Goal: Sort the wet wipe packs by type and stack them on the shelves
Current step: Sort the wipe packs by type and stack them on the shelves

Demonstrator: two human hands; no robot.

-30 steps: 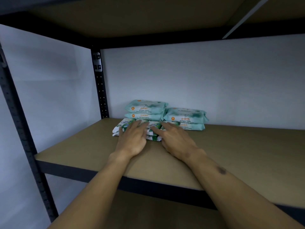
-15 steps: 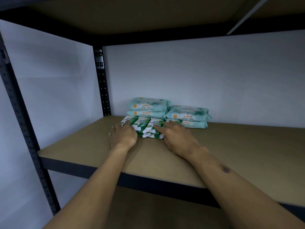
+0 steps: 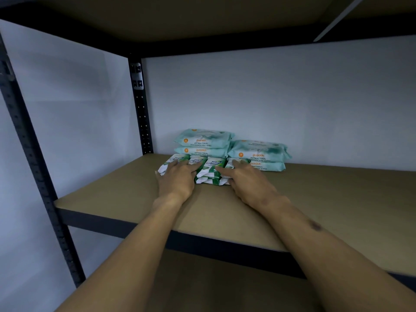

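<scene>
A row of small green-and-white pine wipe packs (image 3: 211,168), stacked in low piles, lies on the brown shelf board (image 3: 326,199). Behind them stand two stacks of pale teal antibacterial wipe packs, the left stack (image 3: 202,143) two packs high and the right stack (image 3: 258,154) also two high. My left hand (image 3: 177,179) lies flat with straight fingers on the left green packs. My right hand (image 3: 245,179) presses the right green packs, fingers extended. The hands hide parts of the green packs.
A black perforated upright (image 3: 141,113) stands at the shelf's back left corner and another upright (image 3: 33,158) at the front left. The upper shelf (image 3: 202,16) is close overhead. White walls close the back and left. Bare board stretches to the right.
Both hands have shifted over the green packs, pushing them back against the teal stacks and squaring the row. My left hand moved from the pile's left end onto its top.
</scene>
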